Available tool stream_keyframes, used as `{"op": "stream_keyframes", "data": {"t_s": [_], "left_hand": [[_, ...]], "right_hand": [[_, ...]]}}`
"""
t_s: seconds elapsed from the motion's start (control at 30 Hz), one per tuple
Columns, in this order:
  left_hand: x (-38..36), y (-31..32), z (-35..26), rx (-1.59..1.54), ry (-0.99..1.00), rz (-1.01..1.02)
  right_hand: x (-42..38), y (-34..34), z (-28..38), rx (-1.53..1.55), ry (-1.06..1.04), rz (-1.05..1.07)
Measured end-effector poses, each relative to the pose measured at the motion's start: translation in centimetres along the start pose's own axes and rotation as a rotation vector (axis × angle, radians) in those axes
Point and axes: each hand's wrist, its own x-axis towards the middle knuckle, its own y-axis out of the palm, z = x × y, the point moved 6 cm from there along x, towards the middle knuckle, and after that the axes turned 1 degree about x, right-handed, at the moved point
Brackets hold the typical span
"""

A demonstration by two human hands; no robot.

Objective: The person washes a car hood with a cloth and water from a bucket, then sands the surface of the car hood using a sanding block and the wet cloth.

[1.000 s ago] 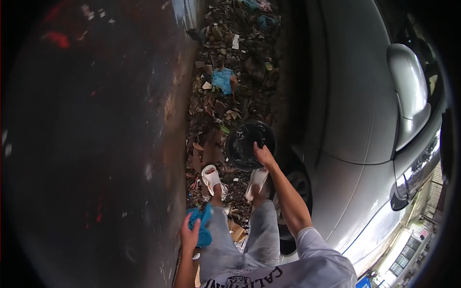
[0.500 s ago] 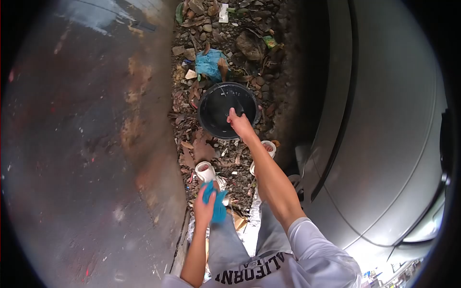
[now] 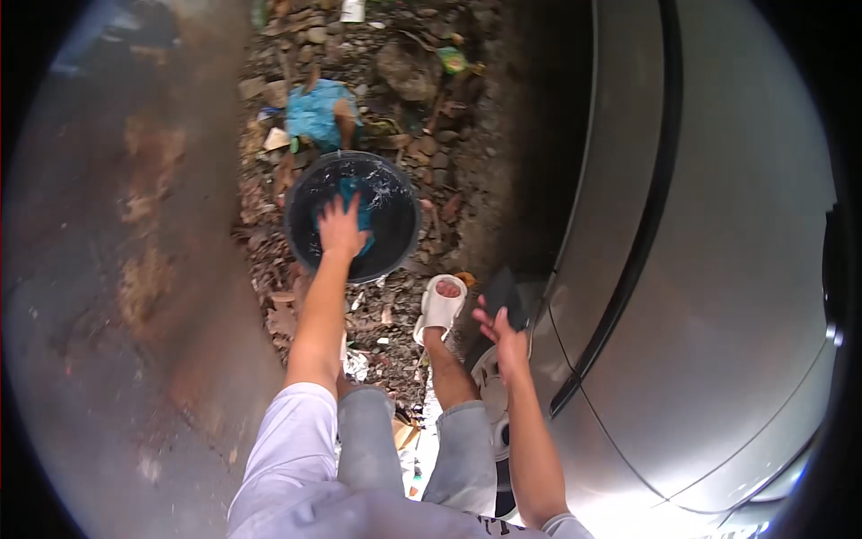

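Observation:
My left hand point(image 3: 340, 232) is down inside a round black bucket point(image 3: 409, 225), its fingers spread over a blue cloth point(image 3: 363, 214). The cloth shows past the fingertips and beside the palm. White splashes or glints show on the water in the bucket. My right hand point(image 3: 508, 340) holds a thin, flat, dark piece with straight edges point(image 3: 505, 295), near the car's side and away from the bucket. What kind of piece it is I cannot make out.
A silver-grey car point(image 3: 718, 269) fills the right side. A stained concrete surface point(image 3: 108, 314) runs along the left. Between them lies stony ground with leaves, litter and a crumpled blue plastic bag point(image 3: 314, 112). My foot in a white clog point(image 3: 442, 310) stands near the bucket.
My left hand has carried the blue cloth forward from near my legs into the bucket. My right hand has left the bucket and moved back right toward the car. The view has shifted.

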Motion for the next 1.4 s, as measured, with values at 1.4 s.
{"op": "stream_keyframes", "data": {"t_s": [1.4], "left_hand": [[-70.9,-26.8,-78.9,0.035,1.586,-0.621]], "right_hand": [[-61.0,-27.6,-25.9,0.967,-0.564,-0.725]]}}
